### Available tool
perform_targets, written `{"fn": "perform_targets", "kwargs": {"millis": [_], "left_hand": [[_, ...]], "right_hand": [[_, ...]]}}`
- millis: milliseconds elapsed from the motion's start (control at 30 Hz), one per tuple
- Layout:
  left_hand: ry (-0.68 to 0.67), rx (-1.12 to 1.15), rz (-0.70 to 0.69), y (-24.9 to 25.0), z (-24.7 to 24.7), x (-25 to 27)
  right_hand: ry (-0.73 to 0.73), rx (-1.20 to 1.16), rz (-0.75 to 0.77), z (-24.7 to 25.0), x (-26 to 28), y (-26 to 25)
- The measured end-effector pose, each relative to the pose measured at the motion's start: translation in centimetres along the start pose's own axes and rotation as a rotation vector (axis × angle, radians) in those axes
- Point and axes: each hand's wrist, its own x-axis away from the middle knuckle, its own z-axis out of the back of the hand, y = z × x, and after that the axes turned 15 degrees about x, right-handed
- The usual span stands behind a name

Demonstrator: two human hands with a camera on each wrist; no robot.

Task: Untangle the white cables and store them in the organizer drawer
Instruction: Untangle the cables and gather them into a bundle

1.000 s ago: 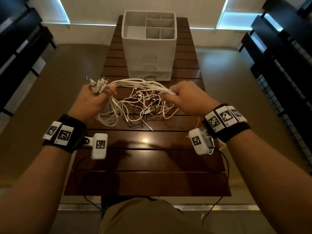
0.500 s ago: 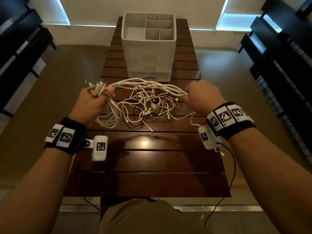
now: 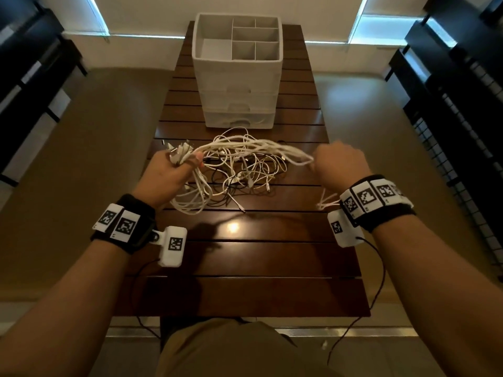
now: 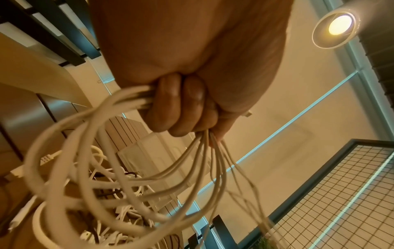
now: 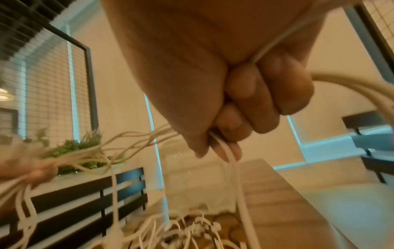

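A tangle of white cables point(image 3: 245, 170) lies mid-table, with a few dark strands among them. My left hand point(image 3: 174, 170) grips a bunch of cable ends, plugs sticking up from the fist; in the left wrist view the curled fingers point(image 4: 177, 107) clamp several white cables point(image 4: 102, 168). My right hand point(image 3: 337, 164) grips the other side of a bundle of strands stretched between the hands above the table; in the right wrist view its fingers point(image 5: 255, 101) close round white cables point(image 5: 232, 168). The white organizer point(image 3: 236, 77) stands at the far end, drawers closed.
The dark slatted wooden table point(image 3: 245, 254) extends toward me. Open compartments sit on the organizer's top point(image 3: 255, 36). Dark slatted benches point(image 3: 32, 77) and a wire-grid rack point(image 3: 462, 118) flank the table. Sensor leads hang from both wrists.
My right hand has moved to the right, away from the left, drawing the bundle of strands out longer and tauter. The left hand has held its place and its grip.
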Motion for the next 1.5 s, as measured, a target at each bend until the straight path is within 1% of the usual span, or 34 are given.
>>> {"fn": "perform_targets", "kwargs": {"millis": [67,133,167,233,300,367,467,533,600,667,700,767,833,933,967,1033,1067,1100,1200,1233,1267,1333,1367,1467,1500], "left_hand": [[0.018,0.022,0.013,-0.1,0.2,-0.1],[0.043,0.047,0.014,0.2,0.5,-0.2],[0.049,0.059,0.010,0.3,0.6,-0.2],[0.043,0.057,0.018,0.4,0.8,-0.1],[0.033,0.061,0.024,0.5,0.6,0.1],[0.065,0.097,0.029,0.4,0.5,0.2],[0.123,0.111,0.017,0.3,0.9,0.2],[0.157,0.115,0.012,0.1,1.5,0.1],[0.196,0.138,0.005,0.2,2.3,-0.1],[0.236,0.171,-0.003,0.4,3.4,-0.3],[0.257,0.183,-0.007,0.5,3.8,-0.3],[0.293,0.202,-0.021,0.8,4.3,-0.2],[0.330,0.208,-0.035,0.7,4.8,-0.1],[0.385,0.263,-0.028,0.3,6.4,-0.1],[0.392,0.268,-0.015,0.2,6.8,0.0],[0.378,0.238,0.009,-0.3,7.3,0.4],[0.362,0.227,0.018,-0.3,7.1,0.6],[0.347,0.219,0.027,-0.4,6.9,0.8],[0.293,0.153,0.034,-0.3,5.7,1.1],[0.268,0.134,0.038,-0.2,5.3,1.1],[0.238,0.121,0.046,-0.1,4.8,1.1],[0.169,0.103,0.077,0.1,3.9,1.2],[0.130,0.093,0.096,0.2,3.6,1.3],[0.005,0.048,0.162,0.0,3.0,1.6],[-0.042,0.008,0.174,-0.1,2.7,1.6]], "right_hand": [[0.079,-0.067,-0.013,1.4,-0.3,0.7],[0.092,-0.089,-0.005,1.5,0.1,0.8],[0.058,-0.057,0.011,0.9,0.4,0.5],[-0.067,-0.012,0.043,-1.2,0.8,-0.2],[-0.162,-0.061,0.059,-3.0,0.7,-0.2],[-0.142,-0.202,0.060,-3.4,0.2,0.1],[0.036,-0.370,0.016,-3.3,-0.6,0.8],[0.085,-0.488,0.041,-3.3,-0.8,0.9],[0.064,-0.657,0.083,-3.7,-0.7,0.8],[0.000,-0.880,0.065,-4.6,-0.4,0.6],[-0.014,-0.908,0.066,-5.1,-0.3,0.5],[0.015,-0.761,0.056,-6.1,-0.3,0.1],[-0.005,-0.634,0.019,-6.7,-0.6,-0.1],[-0.082,-0.569,0.003,-7.0,-0.7,0.6],[-0.085,-0.539,-0.001,-7.2,-0.7,1.0],[-0.044,-0.486,-0.034,-7.1,-0.7,1.7],[-0.030,-0.455,-0.051,-7.2,-0.7,1.9],[-0.047,-0.407,-0.063,-7.4,-0.7,2.0],[-0.248,-0.153,-0.032,-7.8,-0.2,1.8],[-0.283,-0.078,-0.031,-7.9,0.0,1.8],[-0.279,-0.024,-0.039,-7.9,0.1,1.9],[-0.222,0.034,-0.061,-7.2,0.0,2.4],[-0.223,0.048,-0.052,-6.7,-0.1,2.6],[-0.350,0.055,0.041,-5.3,-0.6,2.4],[-0.371,0.044,0.078,-4.9,-0.7,2.1]]}}
